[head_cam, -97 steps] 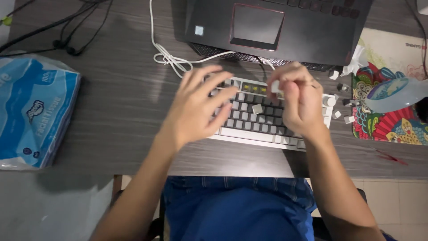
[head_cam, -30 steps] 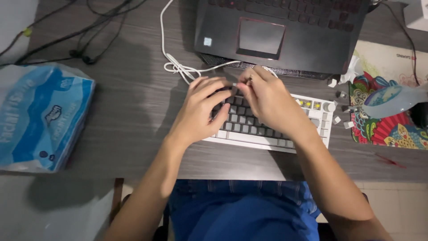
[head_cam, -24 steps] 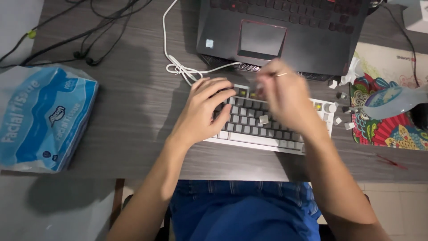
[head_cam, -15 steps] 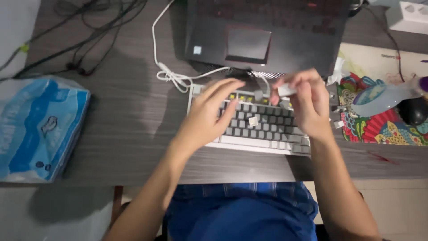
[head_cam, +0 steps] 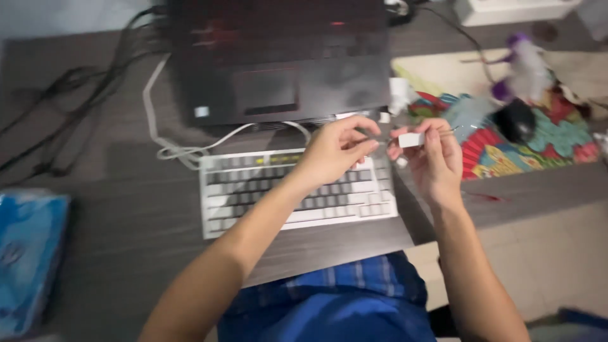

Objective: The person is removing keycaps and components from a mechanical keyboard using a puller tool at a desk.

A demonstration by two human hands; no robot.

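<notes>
Matt wood-grain desk [head_cam: 120, 209], plastic keyboard [head_cam: 253, 196]

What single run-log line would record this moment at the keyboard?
left hand: pinching thin tool | right hand: holding white keycap | both raised over white keyboard | laptop behind

left hand [head_cam: 332, 149]: bare, no rings seen | right hand [head_cam: 434, 158]: bare | forearms: unsleeved to frame edge | lap: blue plaid-checked cloth [head_cam: 329, 304], lighter stripes
</notes>
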